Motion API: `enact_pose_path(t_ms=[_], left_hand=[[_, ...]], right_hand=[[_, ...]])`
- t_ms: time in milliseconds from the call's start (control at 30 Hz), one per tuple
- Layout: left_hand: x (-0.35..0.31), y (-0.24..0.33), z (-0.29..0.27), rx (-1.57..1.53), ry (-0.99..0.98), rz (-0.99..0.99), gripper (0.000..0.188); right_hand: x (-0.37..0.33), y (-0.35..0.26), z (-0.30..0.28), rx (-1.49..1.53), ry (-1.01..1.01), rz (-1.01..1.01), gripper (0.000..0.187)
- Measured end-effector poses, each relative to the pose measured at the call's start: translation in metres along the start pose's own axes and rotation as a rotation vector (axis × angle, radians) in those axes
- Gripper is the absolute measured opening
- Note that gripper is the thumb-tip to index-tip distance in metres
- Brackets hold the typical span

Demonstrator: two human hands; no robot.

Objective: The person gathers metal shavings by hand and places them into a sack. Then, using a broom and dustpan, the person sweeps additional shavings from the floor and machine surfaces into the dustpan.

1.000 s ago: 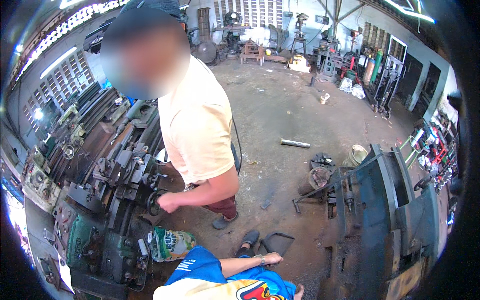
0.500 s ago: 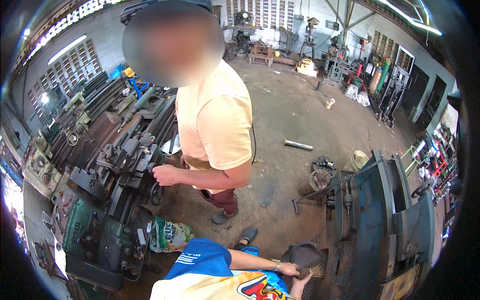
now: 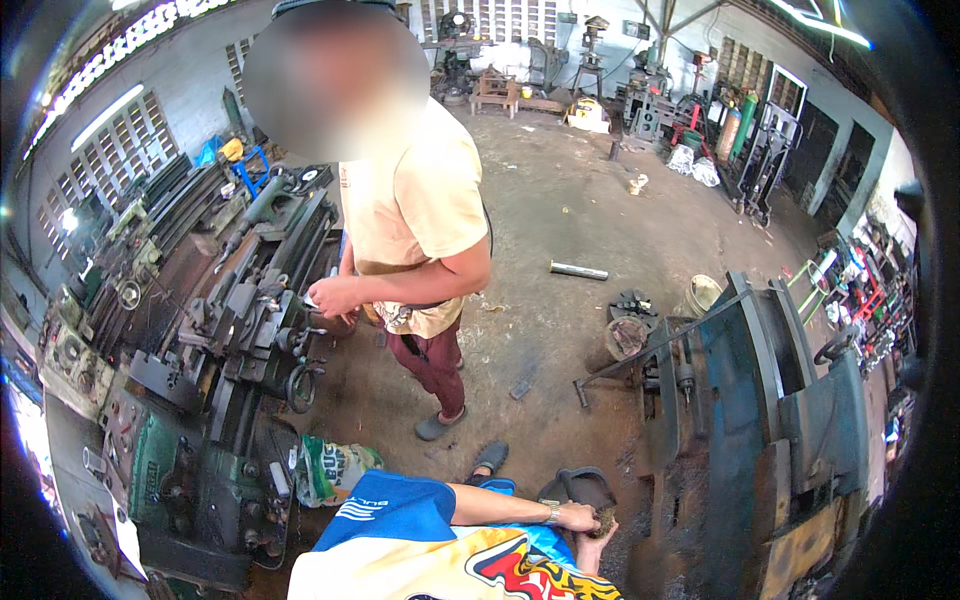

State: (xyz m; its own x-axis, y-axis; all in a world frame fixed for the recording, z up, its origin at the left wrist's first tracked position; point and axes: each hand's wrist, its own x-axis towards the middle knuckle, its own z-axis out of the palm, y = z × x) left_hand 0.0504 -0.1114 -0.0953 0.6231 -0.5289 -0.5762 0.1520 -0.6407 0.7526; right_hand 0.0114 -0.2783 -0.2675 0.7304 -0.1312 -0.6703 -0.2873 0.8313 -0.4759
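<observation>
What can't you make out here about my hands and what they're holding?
Head view only:
- Left hand: lies over a small dark clump, too small to identify.
- Right hand: mostly hidden beneath the left hand and cut off by the lower edge.
- Co-worker's hand at the lathe: its small object is too tiny.

The workshop was lit mostly by daylight, which came through the louvred windows (image 3: 95,130) on the left wall and blew them out to plain white. A fluorescent tube (image 3: 825,25) glowed overhead at the top right. The concrete floor (image 3: 580,220) in the middle was bright and evenly lit, with only soft shadows. The lathe (image 3: 230,330) on the left sat darker, its metal catching small glints. Straight edges bowed strongly toward the rim, and a black ring closed off the corners. The middle was sharp enough; the far benches went soft, and the standing person's head was blurred out.
</observation>
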Motion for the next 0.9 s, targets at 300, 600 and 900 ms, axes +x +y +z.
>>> enact_pose_path(t_ms=[300, 600, 900], left_hand=[[0.010, 0.018, -0.001, 0.198, -0.046, 0.086, 0.071], [-0.008, 0.021, -0.007, 0.200, 0.064, 0.206, 0.063], [0.021, -0.003, -0.029, 0.065, -0.191, 0.037, 0.049]], right_hand=[[-0.027, -0.016, 0.043, 0.146, -0.281, 0.059, 0.057], [-0.022, -0.019, 0.041, 0.013, -0.269, -0.057, 0.054], [-0.037, -0.011, 0.055, 0.440, 0.140, 0.295, 0.046]])
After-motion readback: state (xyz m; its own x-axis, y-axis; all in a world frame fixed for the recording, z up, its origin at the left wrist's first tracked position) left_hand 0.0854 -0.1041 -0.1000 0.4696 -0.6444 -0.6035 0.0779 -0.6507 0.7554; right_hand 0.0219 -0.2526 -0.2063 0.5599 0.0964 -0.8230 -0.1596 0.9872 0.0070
